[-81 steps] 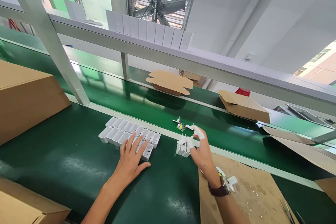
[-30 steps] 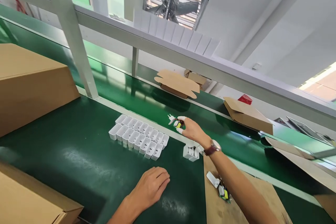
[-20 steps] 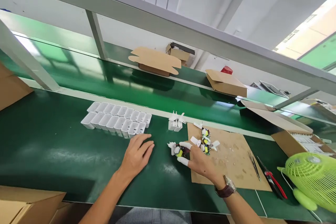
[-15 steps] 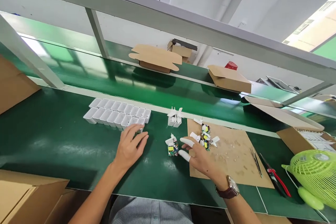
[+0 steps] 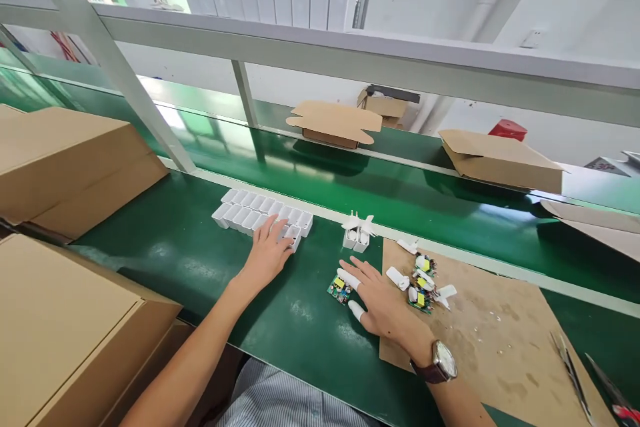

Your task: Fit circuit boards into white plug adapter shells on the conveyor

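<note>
My left hand (image 5: 267, 255) lies open on the green belt (image 5: 190, 247), its fingertips touching the near end of two rows of white plastic housings (image 5: 260, 217). My right hand (image 5: 385, 305), with white finger cots and a wristwatch, rests open beside a small circuit board (image 5: 339, 289) with green and yellow parts; its cot-covered index fingertip touches the board. Two upright white housings with plug pieces (image 5: 357, 235) stand just beyond. More boards and white plug parts (image 5: 421, 281) lie on a cardboard mat (image 5: 500, 327).
Large cardboard boxes (image 5: 60, 293) crowd the left side. Folded cartons (image 5: 334, 123) and another carton (image 5: 500, 160) sit on the far belt beyond a white rail. A white frame post (image 5: 100, 60) rises at left. Tweezers (image 5: 570, 373) lie at the mat's right edge.
My right hand reached to the far belt, brought a circuit board back and set it on the near belt. My left hand returned to the rows of housings. The camera view swung left.
</note>
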Available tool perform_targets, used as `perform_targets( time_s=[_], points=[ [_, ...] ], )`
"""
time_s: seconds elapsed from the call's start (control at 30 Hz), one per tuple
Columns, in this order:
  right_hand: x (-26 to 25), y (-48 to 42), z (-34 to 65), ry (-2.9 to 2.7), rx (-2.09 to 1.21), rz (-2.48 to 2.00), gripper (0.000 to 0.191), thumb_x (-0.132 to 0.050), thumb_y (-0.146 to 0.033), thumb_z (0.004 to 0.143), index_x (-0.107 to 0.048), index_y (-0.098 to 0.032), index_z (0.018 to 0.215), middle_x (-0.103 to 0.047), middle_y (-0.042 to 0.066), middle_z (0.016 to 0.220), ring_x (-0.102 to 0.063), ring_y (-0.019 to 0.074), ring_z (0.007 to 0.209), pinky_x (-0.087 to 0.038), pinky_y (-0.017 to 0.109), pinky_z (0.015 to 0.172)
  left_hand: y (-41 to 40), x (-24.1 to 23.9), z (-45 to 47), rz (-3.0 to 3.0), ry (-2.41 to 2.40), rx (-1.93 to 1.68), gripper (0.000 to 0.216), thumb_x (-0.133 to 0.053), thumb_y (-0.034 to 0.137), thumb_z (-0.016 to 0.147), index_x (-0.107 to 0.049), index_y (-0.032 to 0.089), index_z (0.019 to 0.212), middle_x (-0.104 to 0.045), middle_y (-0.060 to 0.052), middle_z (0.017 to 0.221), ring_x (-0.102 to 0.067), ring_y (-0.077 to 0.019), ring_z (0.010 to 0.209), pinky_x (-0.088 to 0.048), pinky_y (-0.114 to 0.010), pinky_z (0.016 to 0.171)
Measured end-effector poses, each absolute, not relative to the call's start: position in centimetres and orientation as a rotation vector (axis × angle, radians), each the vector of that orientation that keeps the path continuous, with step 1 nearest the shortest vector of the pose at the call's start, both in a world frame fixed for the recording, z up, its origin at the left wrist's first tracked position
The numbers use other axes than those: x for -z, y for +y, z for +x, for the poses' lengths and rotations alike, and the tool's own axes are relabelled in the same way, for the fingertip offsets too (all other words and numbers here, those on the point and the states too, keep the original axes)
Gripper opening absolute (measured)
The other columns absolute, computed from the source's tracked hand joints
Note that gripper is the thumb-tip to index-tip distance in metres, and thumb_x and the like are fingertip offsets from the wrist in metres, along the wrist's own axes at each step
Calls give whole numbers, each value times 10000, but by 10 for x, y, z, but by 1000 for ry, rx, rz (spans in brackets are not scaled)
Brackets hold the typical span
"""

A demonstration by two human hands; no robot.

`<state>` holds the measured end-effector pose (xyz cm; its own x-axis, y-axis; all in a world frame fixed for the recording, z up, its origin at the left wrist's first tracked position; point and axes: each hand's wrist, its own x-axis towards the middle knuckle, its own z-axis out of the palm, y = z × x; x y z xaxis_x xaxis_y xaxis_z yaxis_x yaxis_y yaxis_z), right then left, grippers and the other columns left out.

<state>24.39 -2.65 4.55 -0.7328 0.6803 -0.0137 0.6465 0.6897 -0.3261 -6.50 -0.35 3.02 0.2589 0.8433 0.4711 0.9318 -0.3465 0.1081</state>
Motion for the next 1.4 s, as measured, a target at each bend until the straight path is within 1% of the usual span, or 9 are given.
perform_targets(
  time_s=[0.17,0.33,0.43,0.57,0.8,0.97,1.1,1.23,1.4],
  points=[
    [-41,-23,242,-2752,-467,-1291,625,-646,-203,866,-529,-160,1478,-654,175,1339,-607,355,1133,-528,553,971,-16,-33,-54,-2624,-1495,758,34,-687,169,915,-700,200,909,-586,-131,1413,-494,-344,1387,-492,-553,1088],
    [-38,-24,247,-2668,-532,-1260,632,-712,-237,847,-551,-216,1457,-624,152,1396,-522,360,1321,-499,531,1057,-29,-37,-42,-2895,-1498,822,132,-741,255,901,-678,219,1010,-562,-126,1447,-581,-287,1316,-562,-449,1039],
    [-27,-23,254,-2622,-569,-1277,637,-720,-274,849,-553,-214,1461,-626,167,1395,-540,357,1331,-498,536,1072,-15,-48,-38,-2880,-1539,845,387,-743,418,904,-630,241,1229,-549,-140,1474,-565,-306,1342,-545,-470,1058],
    [-9,-20,261,-2607,-565,-1234,604,-689,-336,874,-568,-238,1457,-645,162,1391,-560,370,1330,-509,552,1064,30,-57,-34,-2637,-1576,735,427,-625,407,986,-564,216,1363,-557,-164,1465,-500,-335,1393,-457,-529,1121],
    [11,-15,270,-2626,-550,-1188,582,-630,-381,891,-580,-265,1460,-647,156,1402,-585,370,1321,-530,538,1050,73,-46,-29,-2463,-1773,374,338,-708,364,920,-660,171,1193,-691,-157,1173,-608,-345,1173,-486,-518,1013],
    [36,-12,277,-2562,-501,-1214,629,-645,-462,871,-566,-294,1473,-640,148,1410,-611,387,1286,-551,554,1016,63,-43,-63,-2077,-1842,890,418,-611,430,975,-594,203,1325,-553,-164,1444,-421,-371,1430,-407,-557,1129],
    [48,-9,281,-2514,-473,-1194,633,-680,-506,848,-592,-321,1446,-658,138,1380,-651,393,1225,-563,556,1005,50,-37,-122,-1206,-2265,1300,424,-462,354,1023,-530,162,1395,-534,-214,1436,-406,-385,1437,-381,-633,1133],
    [36,-10,275,-2391,-481,-1199,499,-582,-472,944,-596,-314,1417,-678,103,1351,-684,328,1187,-606,465,977,36,-26,-156,-1134,-2557,1287,378,-417,308,1016,-643,188,1294,-597,-185,1360,-547,-345,1315,-453,-582,1098],
    [-6,-16,251,-2321,-484,-1174,433,-438,-336,1038,-512,-280,1461,-650,97,1398,-657,282,1239,-599,416,1018,29,-22,-147,-1303,-2545,1131,323,-506,382,995,-756,201,1089,-548,-185,1427,-503,-385,1360,-469,-586,1068]
  ],
)
